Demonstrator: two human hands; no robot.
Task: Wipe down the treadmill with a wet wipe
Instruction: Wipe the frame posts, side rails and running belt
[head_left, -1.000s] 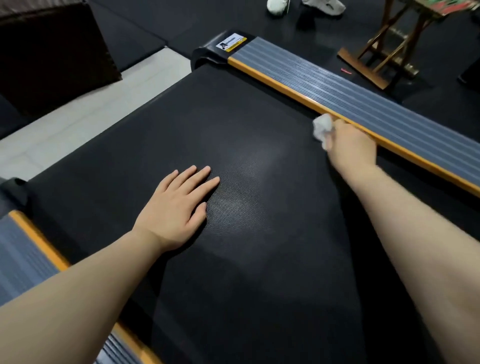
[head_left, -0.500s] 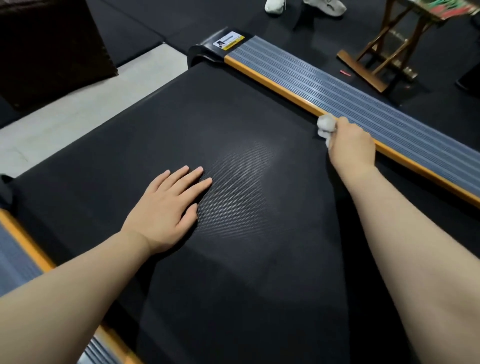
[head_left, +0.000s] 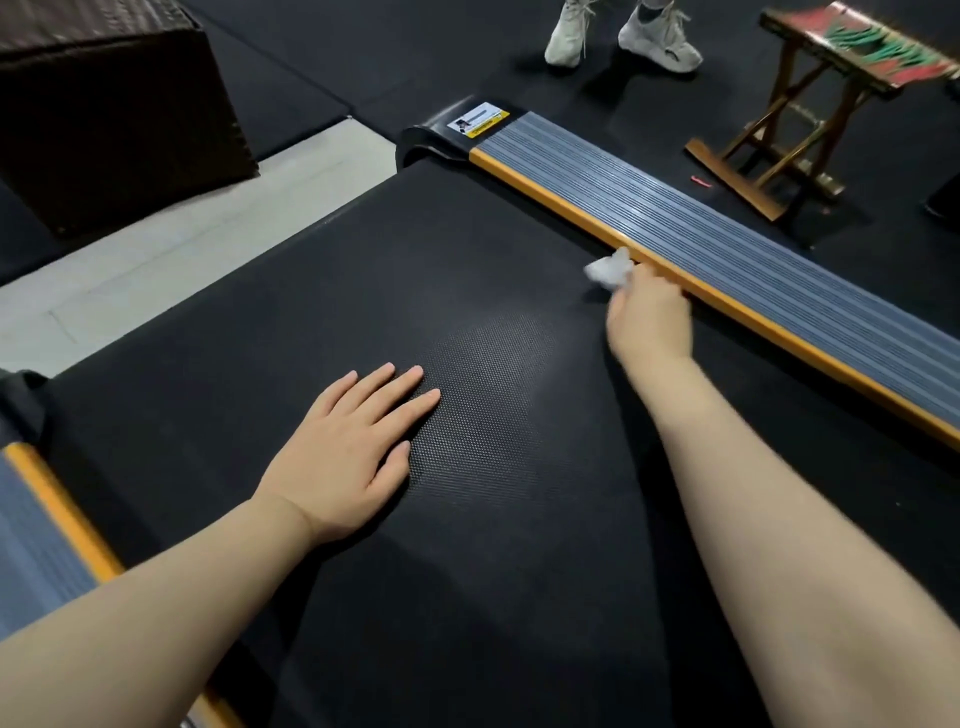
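Treadmill belt (head_left: 363, 291) fills most of the view, black, dimpled texture, with a pale sheen patch mid-belt. Grey ribbed side rail (head_left: 727, 249) with orange edge strip runs along the belt's right side; a second rail (head_left: 36, 525) shows at lower left. Black end cap (head_left: 436, 135) at the far end of the right rail carries a white-and-yellow sticker (head_left: 478, 120).

Wet wipe (head_left: 609, 270) is a crumpled white wad, sitting on the belt right against the orange strip of the right rail. Right hand (head_left: 649, 317) grips it, fingers curled round the wad, only the back of the hand visible; wipe sticks out past the fingers toward the far end.

Left hand (head_left: 348, 452) lies flat on the belt, palm down, fingers straight and close together, holding nothing, well apart from the wipe.

Off the treadmill: dark box (head_left: 114, 114) at far left on the floor, folding wooden stool (head_left: 810, 114) beyond the right rail, and a pair of pale sneakers (head_left: 623, 36) at the top edge.
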